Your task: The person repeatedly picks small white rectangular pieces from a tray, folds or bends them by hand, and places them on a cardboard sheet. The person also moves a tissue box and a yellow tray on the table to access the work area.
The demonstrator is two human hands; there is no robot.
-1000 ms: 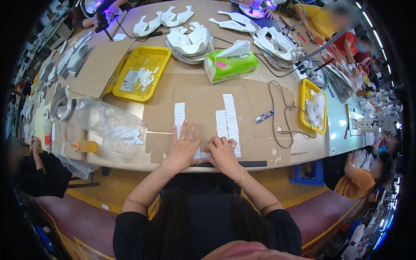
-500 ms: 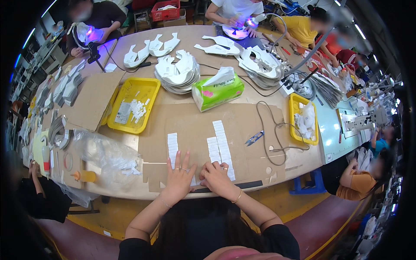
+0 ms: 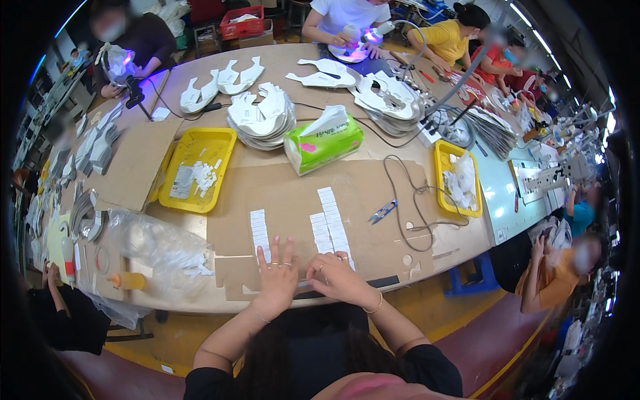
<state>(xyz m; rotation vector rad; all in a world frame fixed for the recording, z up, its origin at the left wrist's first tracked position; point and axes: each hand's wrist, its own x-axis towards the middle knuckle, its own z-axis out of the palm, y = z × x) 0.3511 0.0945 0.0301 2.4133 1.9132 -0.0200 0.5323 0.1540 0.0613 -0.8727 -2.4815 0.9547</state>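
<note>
Under the person's two hands, at the near edge of the cardboard sheet (image 3: pixel 293 200) that covers the table (image 3: pixel 400 153), lie rows of small white paper strips. The left hand (image 3: pixel 279 277) rests flat with its fingers spread, palm down, pressing on the near end of the left strip row (image 3: pixel 259 230); it grips nothing. The right hand (image 3: pixel 340 277) sits just beside it, touching it or nearly so, fingers curled loosely downward onto the near end of the right strip rows (image 3: pixel 330 223); whether it pinches a strip cannot be told. Both strip rows run away from the hands toward the middle of the table.

Beyond the right hand and slightly to its right, small blue-handled snips (image 3: pixel 383 212) lie on the cardboard, with a looped grey cable (image 3: pixel 417 200) just past them. Further to the right stands a small yellow tray (image 3: pixel 460 180) holding white scraps. Straight ahead of the hands, well apart, sits a green tissue pack (image 3: pixel 323 141) with a tissue sticking up. Ahead and to the left of the left hand is a larger yellow tray (image 3: pixel 195 168) with white paper pieces in it. Close to the left of the left hand lies a crumpled clear plastic bag (image 3: pixel 157 250), and near it a small orange glue bottle (image 3: pixel 127 281) on its side. Far ahead, stacks of white cut-out pieces (image 3: pixel 261 117) lie on the table, where other people are at work.
</note>
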